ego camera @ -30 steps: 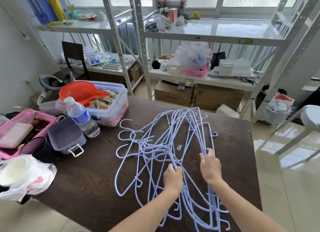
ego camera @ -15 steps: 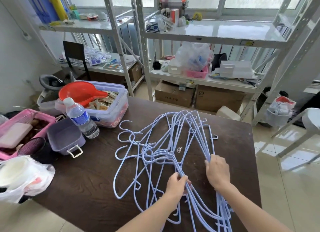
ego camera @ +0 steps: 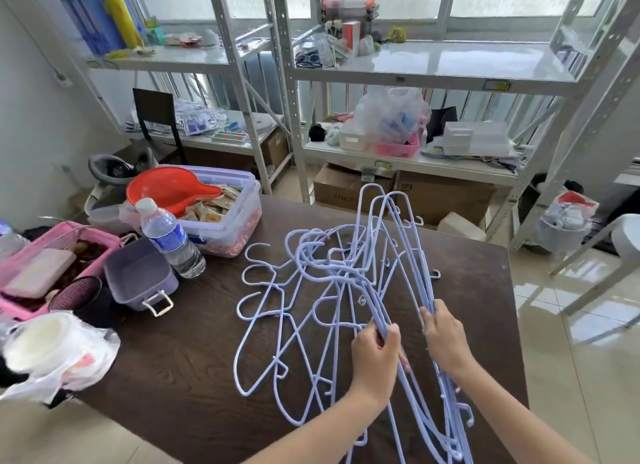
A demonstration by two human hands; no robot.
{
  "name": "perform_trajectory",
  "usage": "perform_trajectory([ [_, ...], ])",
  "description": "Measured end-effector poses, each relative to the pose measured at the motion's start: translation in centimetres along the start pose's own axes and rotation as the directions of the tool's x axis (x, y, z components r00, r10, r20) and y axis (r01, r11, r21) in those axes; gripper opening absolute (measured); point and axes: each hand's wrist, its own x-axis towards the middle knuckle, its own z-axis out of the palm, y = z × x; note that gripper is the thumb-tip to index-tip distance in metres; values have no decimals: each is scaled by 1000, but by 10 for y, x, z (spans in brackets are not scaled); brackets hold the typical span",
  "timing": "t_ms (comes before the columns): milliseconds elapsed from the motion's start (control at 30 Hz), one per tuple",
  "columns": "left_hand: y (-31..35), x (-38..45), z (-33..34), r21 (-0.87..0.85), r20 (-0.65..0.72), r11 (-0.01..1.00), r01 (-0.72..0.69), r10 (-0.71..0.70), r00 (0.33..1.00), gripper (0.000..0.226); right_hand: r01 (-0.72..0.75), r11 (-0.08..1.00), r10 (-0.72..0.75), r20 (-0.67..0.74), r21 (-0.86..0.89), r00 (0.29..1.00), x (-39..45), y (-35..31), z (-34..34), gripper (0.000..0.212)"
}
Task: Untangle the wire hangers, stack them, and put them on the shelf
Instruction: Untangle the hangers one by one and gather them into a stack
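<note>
Hangers: pale lavender-blue wire. Table: dark brown with wood grain. Scoop: orange-red. Bottle: clear, white cap, blue label. Tub: translucent with lavender rim. Bin: purple with white latch. Basket: pink. Shelf: white with perforated grey-white uprights. Boxes: brown cardboard. Floor: glossy cream tiles. Roll: yellow.

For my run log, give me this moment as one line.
stage: untangling | left hand: gripping hangers | right hand: gripping hangers, far ends raised off table | stacked: no | shelf: no hangers
</note>
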Motion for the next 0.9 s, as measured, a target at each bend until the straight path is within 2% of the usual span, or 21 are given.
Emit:
perform_trajectory([
  [167,4,-3,-12,102,-13,990,-93,94,995,26,99,988,-94,-45,121,995,-2,-13,0,36],
  [233,7,-3,-19,230,1,942,-246,252,968,21,116,978,-110,-42,175,993,-1,-15,2,33],
  [333,13,-2,-28,391,72,807,-442,452,889,7,112,972,-109,-27,207,994,0,-16,11,32],
  [433,21,-5,-28,374,85,816,-440,443,893,14,111,970,-111,-12,214,994,-2,-16,21,32],
  [533,29,-2,-28,211,7,924,-318,324,946,28,114,968,-117,-2,225,993,-4,-14,23,32],
  [600,39,3,-34,139,-31,951,-277,284,958,25,116,963,-119,-5,243,993,-5,-14,20,31],
  [633,44,4,-38,172,-33,935,-309,319,947,18,108,959,-112,-1,264,994,-5,-14,18,30],
  [667,50,5,-41,232,-9,901,-367,379,925,15,91,951,-97,6,296,995,-3,-13,16,30],
  [767,71,4,-42,416,157,718,-558,547,822,37,36,938,-73,97,345,993,2,-18,12,26],
  [833,84,5,-40,501,214,618,-606,590,778,45,-16,930,-63,203,367,977,6,-24,12,28],
  [900,91,9,-40,560,234,564,-607,596,768,50,-109,930,-12,328,350,945,6,-30,12,33],
])
